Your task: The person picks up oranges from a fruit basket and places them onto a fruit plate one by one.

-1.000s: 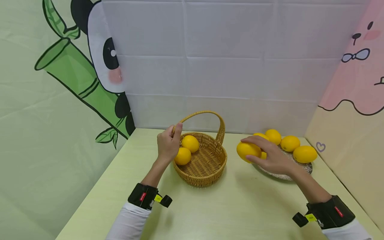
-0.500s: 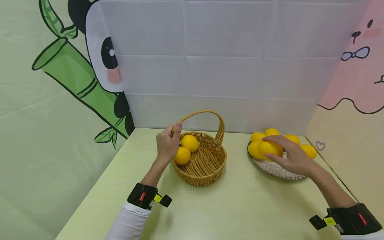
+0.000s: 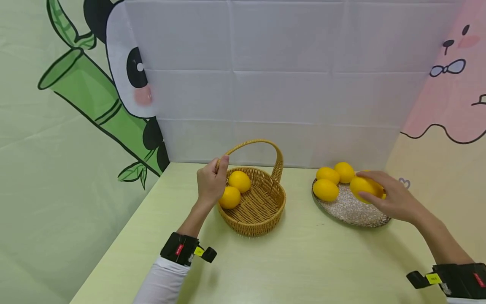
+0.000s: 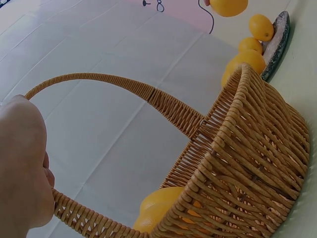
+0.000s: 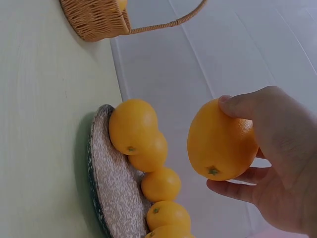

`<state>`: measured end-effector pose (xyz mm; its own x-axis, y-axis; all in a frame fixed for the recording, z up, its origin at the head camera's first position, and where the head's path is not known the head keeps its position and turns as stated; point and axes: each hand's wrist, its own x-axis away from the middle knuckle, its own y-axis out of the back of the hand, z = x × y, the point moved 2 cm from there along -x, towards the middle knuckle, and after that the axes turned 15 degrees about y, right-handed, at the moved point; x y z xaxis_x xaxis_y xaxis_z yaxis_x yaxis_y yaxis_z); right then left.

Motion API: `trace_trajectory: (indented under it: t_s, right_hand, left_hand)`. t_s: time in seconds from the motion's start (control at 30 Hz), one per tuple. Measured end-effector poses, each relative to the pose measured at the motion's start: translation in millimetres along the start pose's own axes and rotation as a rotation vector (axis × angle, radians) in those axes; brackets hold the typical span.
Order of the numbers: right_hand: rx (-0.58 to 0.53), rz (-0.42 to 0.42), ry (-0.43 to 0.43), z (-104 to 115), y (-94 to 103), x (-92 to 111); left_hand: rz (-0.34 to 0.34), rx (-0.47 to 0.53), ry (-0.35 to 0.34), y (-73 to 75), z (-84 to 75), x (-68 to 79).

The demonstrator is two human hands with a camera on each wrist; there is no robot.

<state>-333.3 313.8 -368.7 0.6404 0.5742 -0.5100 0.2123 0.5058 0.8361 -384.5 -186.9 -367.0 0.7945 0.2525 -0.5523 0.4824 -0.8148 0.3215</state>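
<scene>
Wicker basket [image 3: 252, 230], brown and round, stands on the pale table [image 3: 296, 266] toward its back edge, about midway along. Its arched handle [image 3: 279, 164] rises over the rim, and the left hand [image 3: 211, 180] grips that handle at its left side, fingers wrapped round it. Two oranges [image 3: 240, 181] lie inside, close together by the basket's left wall; the rest of the woven floor shows.

Near the table's back right corner is a speckled plate [image 3: 355, 211] with a dark rim. The right hand [image 3: 395, 198] pinches one orange [image 5: 220, 141] above the right part of this plate, thumb on one side and fingers on the other. In the right wrist view a gap shows between that orange and the fruit on the plate, its stem end in sight. Five more oranges [image 3: 325, 190] can be made out on the plate: three sit along its left and back edges in the head view, while the others are mostly hidden there behind the held fruit and the hand.

Each wrist wears a black band [image 3: 179, 249] with a red label, below it a white sleeve [image 3: 161, 280]. Behind the table's back edge hangs a creased grey cloth [image 3: 281, 84]; a panda [image 3: 127, 63] and green bamboo [image 3: 95, 97] are drawn to its left.
</scene>
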Motion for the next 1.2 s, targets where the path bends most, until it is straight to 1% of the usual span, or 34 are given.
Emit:
trace_trajectory:
  t_s: [0.1, 0.2, 0.47, 0.6, 0.8, 1.03, 1.2]
  right_hand:
    - [-0.001, 0.004, -0.013, -4.5, 1.7, 4.9]
    - [-0.002, 0.032, -0.034, -9.2, 1.1, 8.8]
    - [0.071, 0.179, -0.067, -26.6, -7.4, 22.0]
    - [0.135, 0.24, -0.084, -35.9, -12.6, 28.5]
    - [0.216, 0.291, -0.075, -41.9, -19.8, 35.8]
    - [0.307, 0.32, -0.04, -41.8, -27.4, 38.8]
    - [0.331, 0.351, -0.063, -41.6, -31.5, 41.3]
  left_hand:
    - [0.0, 0.003, -0.001, 0.7, -0.4, 0.3]
    - [0.002, 0.006, -0.002, 1.3, -0.4, 0.0]
    - [0.008, 0.012, 0.002, 1.6, 0.3, -1.0]
    - [0.006, 0.007, 0.0, 2.0, -0.4, -1.3]
    - [-0.002, 0.006, -0.014, 0.3, 0.7, -1.7]
    - [0.003, -0.005, 0.002, -0.8, 1.6, -0.5]
    - [0.012, -0.002, 0.011, -0.1, 1.4, -0.2]
